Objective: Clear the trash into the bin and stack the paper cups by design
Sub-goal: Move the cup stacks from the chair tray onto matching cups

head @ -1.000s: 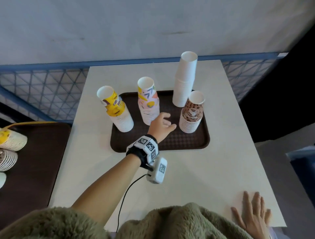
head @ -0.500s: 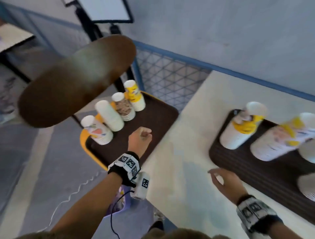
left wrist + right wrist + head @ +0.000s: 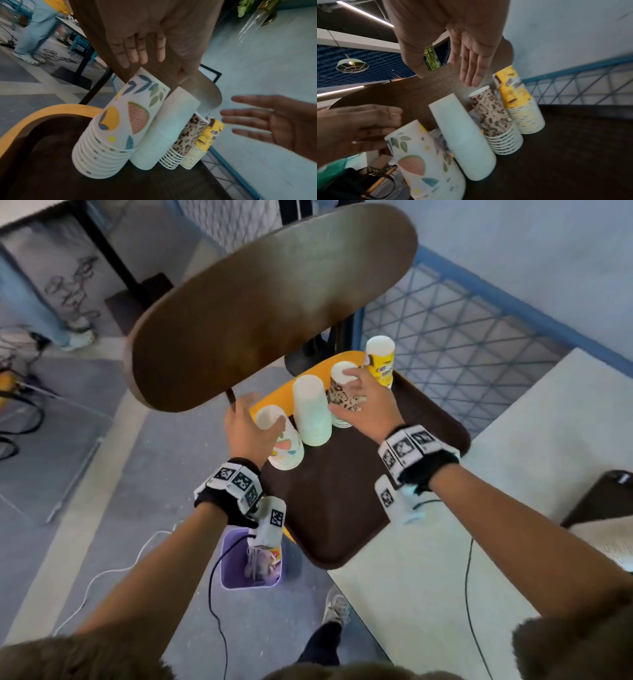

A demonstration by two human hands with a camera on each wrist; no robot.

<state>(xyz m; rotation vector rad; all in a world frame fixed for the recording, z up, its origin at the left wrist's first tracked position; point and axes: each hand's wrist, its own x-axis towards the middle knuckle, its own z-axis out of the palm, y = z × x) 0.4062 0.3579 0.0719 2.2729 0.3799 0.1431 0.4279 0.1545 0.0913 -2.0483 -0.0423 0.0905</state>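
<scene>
both hands have reached over the brown tray (image 3: 346,508) since a moment ago. left hand (image 3: 247,429), fingers spread, nears the fruit-print cup stack (image 3: 284,445). right hand (image 3: 368,405), fingers straight, nears the leopard-print stack (image 3: 340,397).

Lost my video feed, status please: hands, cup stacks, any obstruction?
Both hands open, reaching, holding nothing. Four cup stacks upright on brown tray. Chair backrest overhangs stacks.

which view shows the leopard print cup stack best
The right wrist view: the leopard print cup stack shows whole, pattern and rims clear. In the head view the right hand partly covers it; in the left wrist view the plain white stack hides most.
</scene>
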